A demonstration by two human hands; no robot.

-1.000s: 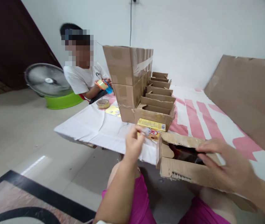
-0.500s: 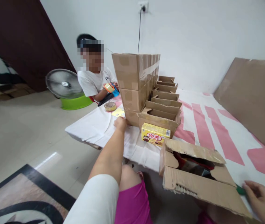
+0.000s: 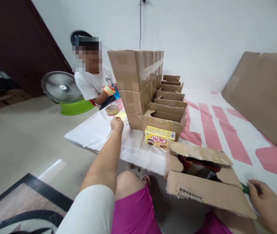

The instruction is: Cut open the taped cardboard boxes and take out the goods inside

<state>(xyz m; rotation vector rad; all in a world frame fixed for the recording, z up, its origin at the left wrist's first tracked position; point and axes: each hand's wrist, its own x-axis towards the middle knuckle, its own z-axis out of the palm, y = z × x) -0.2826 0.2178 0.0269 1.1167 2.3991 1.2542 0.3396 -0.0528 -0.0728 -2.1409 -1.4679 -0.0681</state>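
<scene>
Stacked brown cardboard boxes (image 3: 138, 81) beside left hand (image 3: 117, 124), pinching yellow sheet (image 3: 122, 115); right hand (image 3: 266, 204) grips green item (image 3: 245, 188) (mostly hidden) by open carton (image 3: 202, 185)

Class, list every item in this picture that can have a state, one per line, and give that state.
Brown cardboard box near the lap: flaps open, dark packets inside.
Row of brown cardboard boxes: tops open.
Stacked brown cardboard boxes: taped shut.
Yellow printed carton: closed, lying flat.
Metal fan on green base: tilted; running or not, cannot tell.
Left hand: fingers pinched over yellow sheet.
Right hand: grip on green object.
</scene>
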